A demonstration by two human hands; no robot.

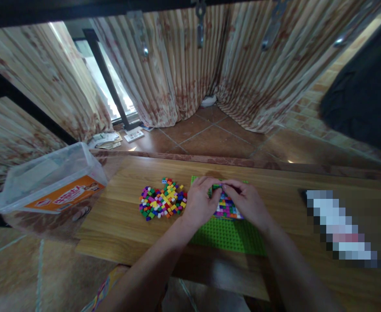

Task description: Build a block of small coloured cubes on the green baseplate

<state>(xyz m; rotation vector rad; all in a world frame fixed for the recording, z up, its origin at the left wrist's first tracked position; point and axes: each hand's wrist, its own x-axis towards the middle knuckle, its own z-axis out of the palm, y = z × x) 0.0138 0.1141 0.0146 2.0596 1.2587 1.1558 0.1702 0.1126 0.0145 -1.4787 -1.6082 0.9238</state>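
Note:
On the wooden table a green studded baseplate (227, 238) carries a low, multicoloured build of small toy bricks (227, 210). My left hand (201, 199) is at the left side of this build, its thumb and fingers curled together at the far edge. From the right, my right hand (245, 201) reaches in, with thumb and index finger pinched close to the left fingertips. Bits of green and purple show between the fingertips, too small to tell apart. My hands cover part of the build. Left of the baseplate lies a loose pile of small coloured bricks (161, 201).
A clear plastic box (54, 173) with an orange label stands at the table's left end. On the right of the table (284, 208) lies a blurred-out flat object (340, 227). Beyond are a tiled floor, striped curtains (184, 65) and a dark covered shape (366, 82).

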